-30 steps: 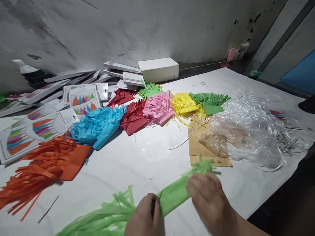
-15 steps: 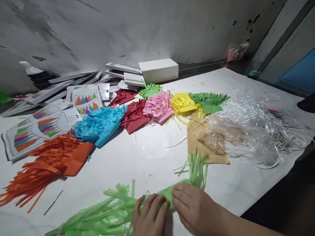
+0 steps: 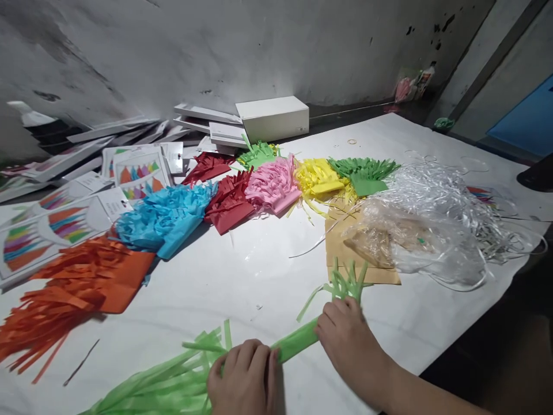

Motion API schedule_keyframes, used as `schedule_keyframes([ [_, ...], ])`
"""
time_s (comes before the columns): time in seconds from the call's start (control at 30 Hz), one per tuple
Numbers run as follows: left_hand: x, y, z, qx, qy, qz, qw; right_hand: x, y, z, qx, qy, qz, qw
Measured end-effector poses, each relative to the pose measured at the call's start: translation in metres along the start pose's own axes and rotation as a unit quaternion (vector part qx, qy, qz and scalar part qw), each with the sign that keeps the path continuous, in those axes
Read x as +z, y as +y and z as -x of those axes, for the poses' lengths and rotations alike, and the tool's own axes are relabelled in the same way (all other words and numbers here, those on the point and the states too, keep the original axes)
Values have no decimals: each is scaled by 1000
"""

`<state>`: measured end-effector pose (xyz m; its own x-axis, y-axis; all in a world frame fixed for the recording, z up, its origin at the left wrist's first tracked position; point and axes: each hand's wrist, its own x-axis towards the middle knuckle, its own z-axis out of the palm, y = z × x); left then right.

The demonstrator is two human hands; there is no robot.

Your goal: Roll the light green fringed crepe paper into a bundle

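Our left hand (image 3: 244,374), at the bottom centre of the frame, has its fingers curled down over the rolled middle of a light green fringed tissue strip (image 3: 296,343); our right hand (image 3: 348,343) clamps the same roll just beside it, fingers closed. The strip lies on the white table covering (image 3: 242,276), fringes spreading lower left and upward. Orange fringed paper (image 3: 82,288) lies at left, clear plastic wrapping (image 3: 432,236) at right.
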<state>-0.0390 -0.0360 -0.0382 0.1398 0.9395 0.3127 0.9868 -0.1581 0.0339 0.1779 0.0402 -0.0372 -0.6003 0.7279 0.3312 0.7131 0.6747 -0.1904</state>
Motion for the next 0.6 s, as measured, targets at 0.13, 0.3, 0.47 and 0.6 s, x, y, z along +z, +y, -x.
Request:
schedule_keyframes([
  [0.13, -2, 8, -8, -33, -23, -18, 999, 0, -6, -6, 58, 21, 51, 997],
  [0.3, -3, 9, -12, -35, -23, -17, 999, -10, -7, -7, -117, 39, -39, 992],
  [0.47, -3, 5, -5, -5, 44, 0, 999, -7, -6, -8, -181, -3, -68, 981],
  [0.6, 1, 11, 2, 52, 102, 81, 990, -6, -10, -6, -150, -15, -92, 984],
])
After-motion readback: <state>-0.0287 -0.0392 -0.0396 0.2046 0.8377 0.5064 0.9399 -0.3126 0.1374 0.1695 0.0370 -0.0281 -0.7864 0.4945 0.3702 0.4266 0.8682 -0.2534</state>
